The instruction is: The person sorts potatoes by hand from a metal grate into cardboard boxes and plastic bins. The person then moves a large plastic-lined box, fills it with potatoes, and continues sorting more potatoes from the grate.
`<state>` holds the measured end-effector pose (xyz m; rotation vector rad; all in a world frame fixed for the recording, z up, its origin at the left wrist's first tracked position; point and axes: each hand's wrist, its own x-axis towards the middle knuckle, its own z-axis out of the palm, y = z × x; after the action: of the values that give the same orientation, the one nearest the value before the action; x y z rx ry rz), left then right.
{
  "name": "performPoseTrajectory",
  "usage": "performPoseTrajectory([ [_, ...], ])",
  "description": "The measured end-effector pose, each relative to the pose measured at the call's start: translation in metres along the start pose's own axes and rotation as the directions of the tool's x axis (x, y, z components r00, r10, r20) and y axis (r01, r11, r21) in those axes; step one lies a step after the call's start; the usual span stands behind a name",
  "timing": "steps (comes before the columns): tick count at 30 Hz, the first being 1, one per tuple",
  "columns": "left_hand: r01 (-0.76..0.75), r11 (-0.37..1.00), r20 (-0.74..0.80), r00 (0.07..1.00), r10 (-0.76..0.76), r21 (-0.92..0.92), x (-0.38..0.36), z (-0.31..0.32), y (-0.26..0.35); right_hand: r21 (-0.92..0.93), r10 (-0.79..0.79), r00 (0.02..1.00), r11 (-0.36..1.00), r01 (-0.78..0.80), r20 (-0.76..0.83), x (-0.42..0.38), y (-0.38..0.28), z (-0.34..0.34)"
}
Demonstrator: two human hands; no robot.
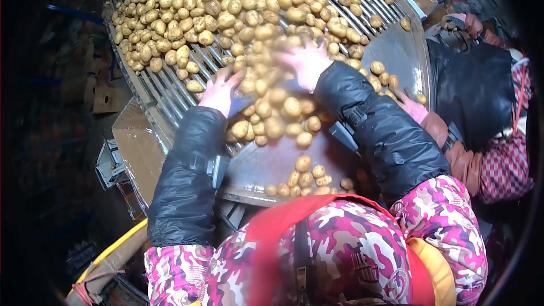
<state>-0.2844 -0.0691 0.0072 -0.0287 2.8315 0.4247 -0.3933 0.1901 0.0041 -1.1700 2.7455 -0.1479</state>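
Note:
Potatoes (170,11) cover most of a slatted metal roller table (170,93). My left hand (218,93), in a pink glove with a dark thumb, has its fingers apart at the left side of a stream of potatoes (275,107). Across that stream my right hand (306,65), gloved alike, is blurred by motion, its fingers spread against the potatoes. Neither hand grips a single potato. Between and below my hands, potatoes lie on a smooth metal chute (255,170). Several more potatoes (306,178) have gathered near its lower edge, close to my body.
At the right, a co-worker's gloved hand (412,106) is beside potatoes on another metal chute (405,54). Their dark apron (473,90) is close by. A cardboard box (139,147) stands left of the table, and a yellow-rimmed container (113,249) is at lower left.

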Motion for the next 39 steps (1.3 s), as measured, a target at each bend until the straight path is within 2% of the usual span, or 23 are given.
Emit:
performPoseTrajectory([
  [2, -0.023, 0.999, -0.008, 1.0, 0.023, 0.043, -0.024, 0.006, 0.02, 0.062, 0.01, 0.998, 0.998, -0.014, 0.065, -0.033, -0.029, -0.007],
  [6, -0.189, 0.951, -0.215, 0.946, 0.244, 0.244, -0.071, 0.044, 0.038, 0.139, -0.132, 0.991, 0.981, 0.135, -0.032, -0.089, -0.049, 0.033],
  [9, -0.253, 0.95, -0.151, 0.948, 0.281, 0.183, -0.11, 0.057, 0.063, 0.069, -0.242, 0.967, 0.967, 0.247, -0.073, -0.13, -0.043, 0.038],
  [11, -0.269, 0.951, -0.076, 0.956, 0.282, 0.151, -0.131, 0.062, 0.078, 0.134, -0.276, 0.959, 0.95, 0.283, -0.072, -0.141, -0.018, 0.036],
  [12, -0.324, 0.913, -0.068, 0.934, 0.35, 0.249, -0.133, 0.086, 0.073, 0.169, -0.289, 0.955, 0.94, 0.297, -0.074, -0.143, -0.005, 0.037],
  [13, -0.343, 0.916, -0.04, 0.933, 0.358, 0.21, -0.134, 0.086, 0.077, 0.049, -0.304, 0.948, 0.95, 0.309, -0.095, -0.137, 0.008, 0.033],
  [14, -0.361, 0.918, -0.012, 0.93, 0.368, 0.167, -0.134, 0.086, 0.081, 0.071, -0.286, 0.952, 0.953, 0.294, -0.112, -0.136, 0.02, 0.026],
  [16, -0.353, 0.925, -0.006, 0.934, 0.357, 0.14, -0.119, 0.078, 0.079, -0.071, -0.234, 0.963, 0.971, 0.227, -0.134, -0.126, 0.047, 0.032],
  [18, -0.317, 0.922, 0.002, 0.946, 0.325, 0.223, -0.105, 0.065, 0.072, -0.223, -0.071, 0.988, 0.974, 0.039, -0.136, -0.113, 0.085, 0.044],
  [19, -0.226, 0.931, -0.046, 0.968, 0.248, 0.286, -0.097, 0.064, 0.061, -0.355, -0.02, 1.0, 0.934, 0.021, 0.005, -0.108, 0.08, 0.038],
  [20, -0.13, 0.93, -0.099, 0.98, 0.174, 0.344, -0.091, 0.064, 0.05, -0.2, 0.103, 0.967, 0.968, -0.151, -0.231, -0.111, 0.119, 0.052],
  [21, -0.097, 0.926, -0.106, 0.984, 0.145, 0.365, -0.087, 0.058, 0.038, -0.117, 0.122, 0.947, 0.98, -0.163, -0.298, -0.111, 0.145, 0.064],
  [24, -0.015, 0.907, -0.143, 0.986, 0.083, 0.422, -0.077, 0.059, 0.008, 0.065, 0.482, 0.862, 0.876, -0.478, -0.157, -0.109, 0.185, 0.049],
  [27, 0.17, 0.908, -0.224, 0.971, -0.087, 0.383, -0.068, 0.058, 0.009, 0.104, 0.693, 0.707, 0.721, -0.686, -0.138, -0.094, 0.22, 0.058],
  [28, 0.219, 0.916, -0.267, 0.955, -0.131, 0.335, -0.064, 0.062, 0.009, 0.053, 0.671, 0.723, 0.738, -0.673, -0.164, -0.091, 0.205, 0.054],
  [30, 0.153, 0.942, -0.329, 0.943, -0.049, 0.299, -0.064, 0.074, 0.021, -0.048, 0.621, 0.755, 0.764, -0.643, -0.212, -0.074, 0.158, 0.053],
  [31, 0.118, 0.953, -0.361, 0.933, -0.01, 0.28, -0.064, 0.08, 0.034, -0.083, 0.608, 0.781, 0.779, -0.622, -0.143, -0.066, 0.125, 0.043],
  [32, 0.037, 0.969, -0.266, 0.963, 0.031, 0.246, -0.069, 0.082, 0.056, -0.117, 0.594, 0.801, 0.793, -0.598, -0.074, -0.06, 0.092, 0.033],
  [34, -0.199, 0.958, -0.114, 0.968, 0.225, 0.208, -0.077, 0.08, 0.089, -0.107, 0.317, 0.948, 0.942, -0.319, -0.03, -0.057, 0.047, 0.044],
  [36, -0.242, 0.953, -0.07, 0.963, 0.259, 0.182, -0.085, 0.089, 0.099, 0.184, 0.258, 0.956, 0.955, -0.231, -0.141, -0.07, 0.021, 0.052],
  [37, -0.185, 0.969, -0.065, 0.978, 0.198, 0.162, -0.092, 0.088, 0.099, 0.367, 0.258, 0.954, 0.911, -0.188, -0.153, -0.08, 0.019, 0.058],
  [38, -0.198, 0.957, -0.168, 0.957, 0.236, 0.214, -0.097, 0.108, 0.075, 0.67, 0.206, 0.969, 0.739, -0.065, -0.133, -0.083, 0.034, 0.07],
  [39, -0.154, 0.962, -0.157, 0.969, 0.192, 0.224, -0.105, 0.095, 0.07, 0.662, 0.244, 0.961, 0.744, -0.096, -0.135, -0.102, 0.04, 0.065],
])
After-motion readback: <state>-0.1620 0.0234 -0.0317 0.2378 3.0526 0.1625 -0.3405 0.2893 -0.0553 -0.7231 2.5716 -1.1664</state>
